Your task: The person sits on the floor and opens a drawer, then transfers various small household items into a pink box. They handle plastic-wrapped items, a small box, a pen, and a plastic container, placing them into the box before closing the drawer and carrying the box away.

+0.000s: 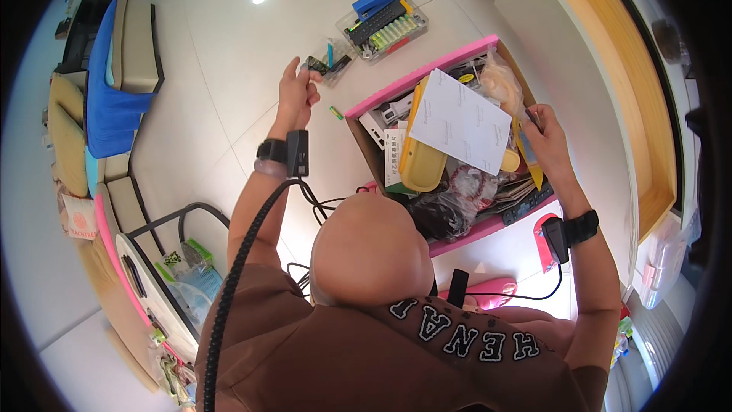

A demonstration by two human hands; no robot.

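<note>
My left hand (pixel 297 94) is over the floor, fingers apart and partly curled, beside a clear plastic bag (pixel 341 71) of small dark items and a blue stick. No held thing is plain in it. A single green battery (pixel 335 113) lies on the floor nearby. At the right side of a pink-rimmed box (pixel 426 76), my right hand (pixel 546 137) grips a small dark object (pixel 533 119), its kind unclear. White printed paper (pixel 460 120) lies on top of a yellow plastic case (pixel 423 169) in the box. A black remote control (pixel 527 206) sits along its near edge.
A clear tray (pixel 423 26) with a blue stapler (pixel 377 3), a black remote and several batteries stands beyond the box. At right is an open wooden drawer (pixel 617 68). A cart (pixel 123 240) stands at left, and black cables (pixel 320 200) run near my left arm.
</note>
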